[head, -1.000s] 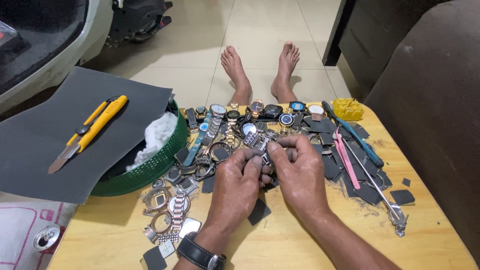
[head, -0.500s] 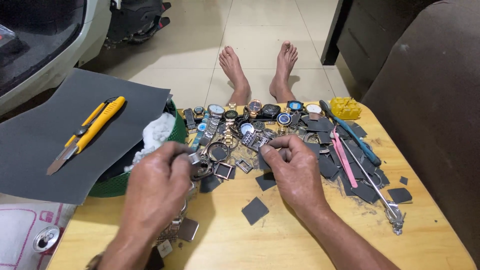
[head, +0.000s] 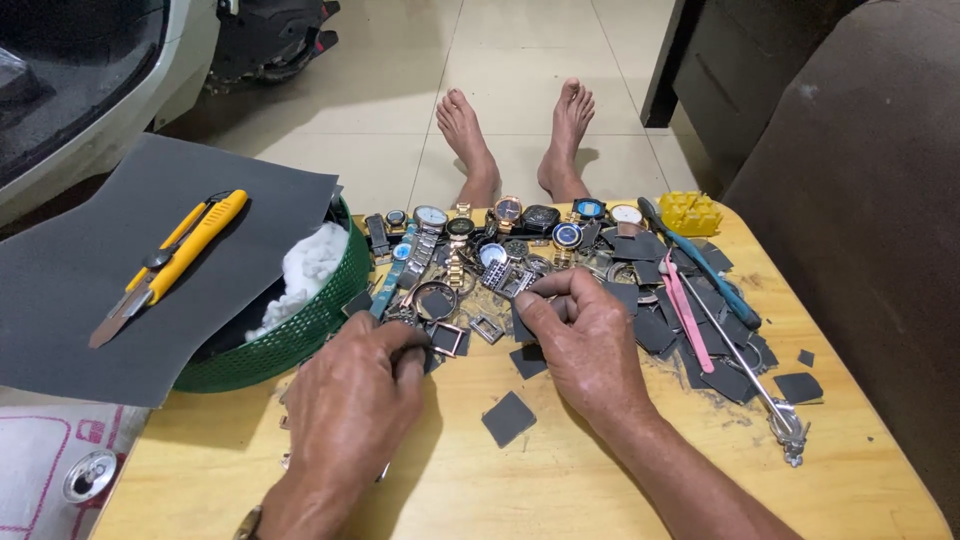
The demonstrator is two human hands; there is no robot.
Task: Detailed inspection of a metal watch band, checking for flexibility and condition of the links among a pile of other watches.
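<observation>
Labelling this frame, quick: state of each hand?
Left hand: curled shut, fingertips on the watch parts; whether it grips one cannot be told.
Right hand: pinched shut on a small dark piece.

– Where is the basket (head: 300, 330) sitting?
– It is sitting on the left of the table (head: 560, 480), and the sheet (head: 120, 270) is lying over it with the knife (head: 170, 262) on top.
– And the watches (head: 500, 225)?
– They are lying in a row at the far edge, behind both hands, with the pliers (head: 700, 265) lying to the right
</observation>
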